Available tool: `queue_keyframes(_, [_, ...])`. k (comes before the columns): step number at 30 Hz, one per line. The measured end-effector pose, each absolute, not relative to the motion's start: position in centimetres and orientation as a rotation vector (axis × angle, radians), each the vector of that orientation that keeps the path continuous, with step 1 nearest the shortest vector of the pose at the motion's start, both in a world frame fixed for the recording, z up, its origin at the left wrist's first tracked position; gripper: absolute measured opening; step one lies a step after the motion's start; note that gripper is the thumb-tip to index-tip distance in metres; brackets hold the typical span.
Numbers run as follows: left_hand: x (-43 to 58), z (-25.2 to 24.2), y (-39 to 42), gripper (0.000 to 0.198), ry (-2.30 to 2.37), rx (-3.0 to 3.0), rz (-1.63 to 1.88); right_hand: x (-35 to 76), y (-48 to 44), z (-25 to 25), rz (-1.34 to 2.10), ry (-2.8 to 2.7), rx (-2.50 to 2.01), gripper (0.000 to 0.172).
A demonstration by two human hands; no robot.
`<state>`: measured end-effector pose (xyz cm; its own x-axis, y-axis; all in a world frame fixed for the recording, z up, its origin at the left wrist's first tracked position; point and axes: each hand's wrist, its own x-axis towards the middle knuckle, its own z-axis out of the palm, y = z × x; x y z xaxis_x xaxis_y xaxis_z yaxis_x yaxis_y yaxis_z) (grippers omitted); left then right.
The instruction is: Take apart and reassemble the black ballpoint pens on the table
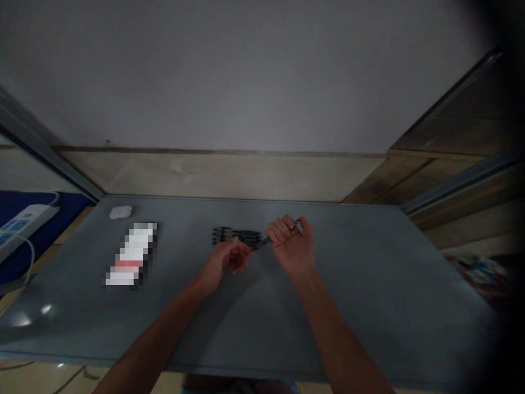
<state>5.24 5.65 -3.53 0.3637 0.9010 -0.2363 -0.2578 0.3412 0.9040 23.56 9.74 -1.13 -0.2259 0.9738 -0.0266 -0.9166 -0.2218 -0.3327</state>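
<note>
My right hand (293, 246) is closed around a dark pen (266, 239), its tip slanting down to the left. My left hand (227, 261) has its fingers curled in a pinch just below and left of that tip, beside it; what it holds, if anything, is too small to see. Behind both hands several black pens (235, 236) lie side by side in a row on the grey table (369, 284).
A small white oval case (120, 212) and a blurred-out flat object (131, 253) lie at the table's left. A white power strip (20, 221) with cable rests on a blue surface further left. A wall stands behind the table; wooden panels at right.
</note>
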Motion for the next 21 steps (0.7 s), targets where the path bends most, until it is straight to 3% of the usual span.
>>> queue_keyframes(6, [5.5, -3.8, 5.5, 0.043, 0.967, 1.099, 0.892, 23.1, 9.9, -0.9, 1.722, -0.396, -0.400, 0.043])
queue_keyframes(21, [5.8, -3.4, 4.9, 0.036, 0.957, 1.548, 0.603, 21.3, 9.5, -1.0, 1.631, -0.673, -0.578, 0.041])
